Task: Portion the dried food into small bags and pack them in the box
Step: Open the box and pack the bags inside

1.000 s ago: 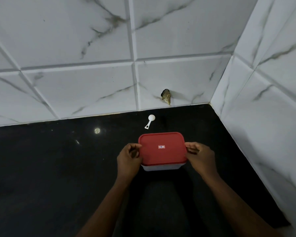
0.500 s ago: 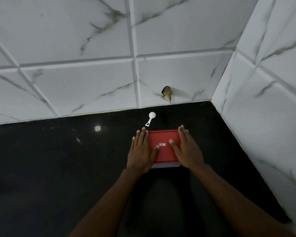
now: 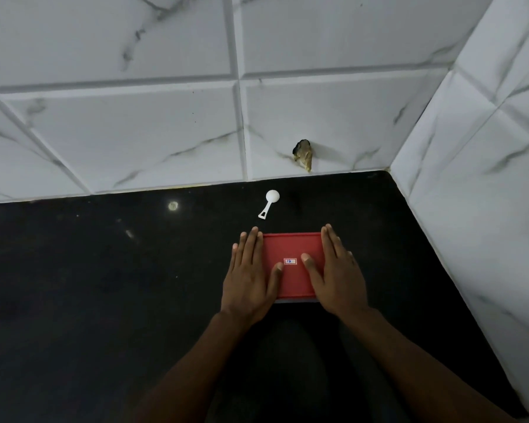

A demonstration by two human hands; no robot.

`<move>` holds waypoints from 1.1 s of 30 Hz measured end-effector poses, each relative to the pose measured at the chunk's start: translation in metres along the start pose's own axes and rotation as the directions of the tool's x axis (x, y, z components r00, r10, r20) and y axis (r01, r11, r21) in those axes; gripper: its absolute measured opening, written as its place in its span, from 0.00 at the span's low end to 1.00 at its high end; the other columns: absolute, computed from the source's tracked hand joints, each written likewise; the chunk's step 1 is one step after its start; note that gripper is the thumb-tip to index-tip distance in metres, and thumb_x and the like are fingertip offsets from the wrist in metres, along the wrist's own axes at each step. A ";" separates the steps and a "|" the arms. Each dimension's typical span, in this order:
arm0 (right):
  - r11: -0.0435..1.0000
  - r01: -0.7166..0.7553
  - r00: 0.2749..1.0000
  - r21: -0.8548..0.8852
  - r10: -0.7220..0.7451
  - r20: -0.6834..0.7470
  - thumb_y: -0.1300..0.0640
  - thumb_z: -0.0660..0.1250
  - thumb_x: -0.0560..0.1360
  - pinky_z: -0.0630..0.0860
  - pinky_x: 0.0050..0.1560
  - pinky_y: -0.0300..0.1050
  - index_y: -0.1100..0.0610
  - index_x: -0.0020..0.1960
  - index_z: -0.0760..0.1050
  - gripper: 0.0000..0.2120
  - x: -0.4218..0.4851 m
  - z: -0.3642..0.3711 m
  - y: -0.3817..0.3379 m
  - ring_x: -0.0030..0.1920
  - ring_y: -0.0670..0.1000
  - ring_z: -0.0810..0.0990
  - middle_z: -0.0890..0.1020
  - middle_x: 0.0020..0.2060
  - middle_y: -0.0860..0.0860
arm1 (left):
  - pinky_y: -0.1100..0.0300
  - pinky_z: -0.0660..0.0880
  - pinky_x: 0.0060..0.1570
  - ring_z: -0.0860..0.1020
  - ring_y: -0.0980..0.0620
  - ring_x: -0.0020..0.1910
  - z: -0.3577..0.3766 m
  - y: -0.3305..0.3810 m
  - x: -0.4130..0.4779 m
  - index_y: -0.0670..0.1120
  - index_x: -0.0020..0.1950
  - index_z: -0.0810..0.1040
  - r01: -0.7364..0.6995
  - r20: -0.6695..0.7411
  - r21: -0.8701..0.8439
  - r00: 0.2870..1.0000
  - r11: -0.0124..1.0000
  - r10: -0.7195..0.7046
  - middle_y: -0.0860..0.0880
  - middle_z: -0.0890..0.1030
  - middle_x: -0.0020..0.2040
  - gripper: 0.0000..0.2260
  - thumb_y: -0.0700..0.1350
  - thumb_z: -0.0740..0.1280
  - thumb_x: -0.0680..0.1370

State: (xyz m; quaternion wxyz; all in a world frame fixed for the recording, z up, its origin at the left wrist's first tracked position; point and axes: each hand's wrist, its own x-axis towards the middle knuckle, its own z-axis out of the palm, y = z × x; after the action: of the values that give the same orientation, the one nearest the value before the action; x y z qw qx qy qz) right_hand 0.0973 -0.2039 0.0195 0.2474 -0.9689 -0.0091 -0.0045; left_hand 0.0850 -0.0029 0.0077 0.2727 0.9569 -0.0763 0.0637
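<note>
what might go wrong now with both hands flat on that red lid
1. The left hand and right hand press flat on the red lid near its sides. The near edge may not seat, so it could pop open later.
2. The black counter looks glossy, so pushing might slide the box toward the white scoop just beyond it.
</note>
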 end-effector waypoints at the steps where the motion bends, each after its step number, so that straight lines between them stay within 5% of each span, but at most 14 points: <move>1: 1.000 0.008 1.000 0.009 -0.008 -0.009 0.31 0.47 0.80 0.57 0.79 0.56 0.52 0.83 0.46 0.38 0.000 0.001 0.001 0.81 0.51 0.55 0.50 0.83 0.47 | 0.57 0.40 0.81 0.46 0.50 0.84 0.002 -0.001 0.000 0.42 0.84 0.55 0.003 -0.013 -0.015 1.000 1.000 -0.003 0.47 0.53 0.85 0.35 0.63 0.50 0.83; 7: 0.985 0.015 0.999 0.174 -0.006 -0.048 0.35 0.52 0.81 0.69 0.71 0.50 0.51 0.83 0.50 0.36 0.000 0.002 0.000 0.79 0.49 0.61 0.52 0.82 0.47 | 0.56 0.42 0.81 0.47 0.52 0.84 0.008 -0.007 0.001 0.42 0.84 0.55 0.007 -0.042 -0.120 0.999 0.993 -0.012 0.50 0.53 0.85 0.32 0.58 0.52 0.84; 11: 0.969 -0.003 1.000 0.248 0.006 -0.014 0.40 0.56 0.83 0.68 0.72 0.50 0.50 0.83 0.49 0.34 0.000 -0.002 -0.001 0.78 0.49 0.62 0.52 0.82 0.47 | 0.68 0.45 0.79 0.46 0.58 0.83 0.007 -0.007 -0.001 0.44 0.84 0.54 0.045 -0.023 -0.354 0.998 0.934 -0.057 0.54 0.51 0.85 0.29 0.54 0.55 0.85; 14: 0.935 -0.069 0.997 0.349 0.058 0.043 0.41 0.57 0.83 0.61 0.73 0.43 0.48 0.83 0.49 0.33 0.000 -0.006 -0.002 0.77 0.45 0.59 0.53 0.82 0.46 | 0.70 0.47 0.78 0.47 0.63 0.82 0.003 -0.006 -0.002 0.46 0.84 0.51 0.112 0.009 -0.537 0.992 0.836 -0.128 0.55 0.48 0.84 0.31 0.53 0.57 0.84; 18: 0.776 -0.241 0.966 0.583 0.252 0.063 0.43 0.61 0.83 0.62 0.71 0.41 0.49 0.83 0.52 0.33 -0.005 -0.008 -0.007 0.77 0.50 0.65 0.64 0.79 0.50 | 0.53 0.56 0.81 0.57 0.58 0.81 0.005 0.001 -0.006 0.47 0.84 0.53 0.326 0.097 -0.756 0.913 0.567 -0.396 0.52 0.56 0.84 0.29 0.50 0.62 0.86; 33: 0.723 -0.245 0.970 0.647 0.190 0.155 0.47 0.61 0.83 0.61 0.69 0.38 0.50 0.82 0.56 0.30 -0.015 0.032 -0.089 0.75 0.50 0.67 0.67 0.77 0.51 | 0.60 0.63 0.74 0.65 0.55 0.77 -0.055 -0.062 -0.043 0.48 0.83 0.59 0.387 0.082 -0.769 0.849 0.510 -0.521 0.51 0.64 0.81 0.25 0.47 0.61 0.86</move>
State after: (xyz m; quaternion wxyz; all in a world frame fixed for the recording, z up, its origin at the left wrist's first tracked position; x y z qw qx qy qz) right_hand 0.0808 -0.1105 0.0342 0.5721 -0.8121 0.0938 0.0656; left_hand 0.0496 0.0837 0.0152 0.6606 0.7282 0.1802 0.0280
